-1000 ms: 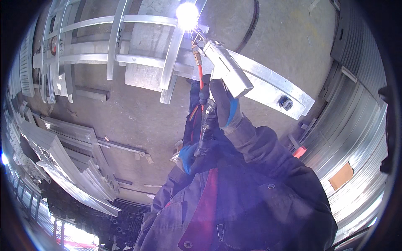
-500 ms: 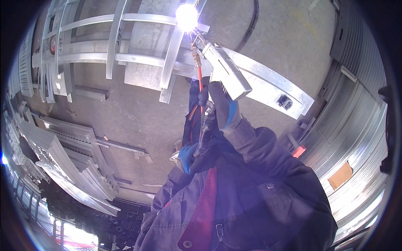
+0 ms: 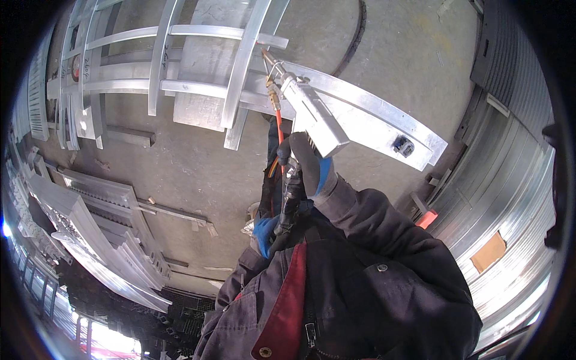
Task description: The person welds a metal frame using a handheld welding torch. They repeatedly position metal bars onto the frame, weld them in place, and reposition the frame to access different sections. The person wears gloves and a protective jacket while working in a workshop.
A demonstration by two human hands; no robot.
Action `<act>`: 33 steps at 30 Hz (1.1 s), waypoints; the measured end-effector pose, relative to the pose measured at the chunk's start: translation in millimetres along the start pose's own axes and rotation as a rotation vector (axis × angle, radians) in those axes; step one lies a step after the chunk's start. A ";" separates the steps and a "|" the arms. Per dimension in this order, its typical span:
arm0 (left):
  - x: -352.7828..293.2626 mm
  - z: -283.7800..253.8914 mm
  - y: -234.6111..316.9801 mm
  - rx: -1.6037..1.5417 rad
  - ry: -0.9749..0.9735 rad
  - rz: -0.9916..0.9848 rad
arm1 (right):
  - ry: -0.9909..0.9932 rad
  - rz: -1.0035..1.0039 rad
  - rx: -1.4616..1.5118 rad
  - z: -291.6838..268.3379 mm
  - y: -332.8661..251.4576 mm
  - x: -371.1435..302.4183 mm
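My right hand (image 3: 309, 165), in a dark and blue glove, grips the handle of a silver welding torch (image 3: 309, 111). The torch tip rests at a joint of a curved aluminium frame (image 3: 366, 111), where a cross bar (image 3: 243, 60) meets the long curved rail. No arc glows at the tip. An orange hose and dark cables (image 3: 279, 141) run down from the torch. My left hand (image 3: 266, 231), in a blue glove, holds those cables lower down, close to my dark jacket with its red lining.
The frame lies over a grey concrete floor (image 3: 198, 162). More aluminium profiles (image 3: 108, 222) are stacked at the left. Corrugated metal sheets (image 3: 510, 198) stand at the right, with a small black clamp (image 3: 403, 145) on the rail's end.
The bright welding arc at the torch tip has gone out. Both hands and the torch stay in almost the same place.
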State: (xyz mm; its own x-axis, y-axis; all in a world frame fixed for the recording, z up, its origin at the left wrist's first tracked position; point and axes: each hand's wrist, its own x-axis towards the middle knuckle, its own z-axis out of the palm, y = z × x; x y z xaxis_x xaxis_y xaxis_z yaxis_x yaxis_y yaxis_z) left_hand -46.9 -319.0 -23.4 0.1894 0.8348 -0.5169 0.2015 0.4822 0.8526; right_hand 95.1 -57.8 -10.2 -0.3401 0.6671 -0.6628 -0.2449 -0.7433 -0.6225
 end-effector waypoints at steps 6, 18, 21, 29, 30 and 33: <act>-9.7 17.9 -4.5 -0.024 -0.029 -0.005 | 0.017 -0.050 0.045 -14.1 2.1 -19.7; -49.4 23.6 -9.6 -0.010 -0.099 -0.180 | 0.014 0.042 0.151 -15.1 44.7 -48.1; -63.5 23.4 -23.2 -0.037 -0.076 -0.115 | -0.037 0.010 -0.024 -9.3 57.1 -52.3; -82.2 22.8 -68.2 -0.090 -0.027 0.024 | -0.038 0.002 0.171 8.4 98.4 -52.1; -82.7 23.1 -73.3 -0.130 -0.031 0.023 | -0.047 -0.012 0.176 8.0 99.8 -51.9; -86.4 23.4 -84.0 -0.065 0.005 0.090 | -0.061 0.012 0.168 6.9 99.3 -52.9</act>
State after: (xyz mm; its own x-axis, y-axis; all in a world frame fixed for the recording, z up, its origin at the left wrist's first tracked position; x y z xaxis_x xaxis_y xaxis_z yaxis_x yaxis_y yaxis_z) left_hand -57.8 -437.8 -52.2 0.1989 0.8767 -0.4381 0.1207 0.4217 0.8987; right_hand 82.5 -167.3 -34.1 -0.3972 0.6581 -0.6397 -0.3869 -0.7521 -0.5335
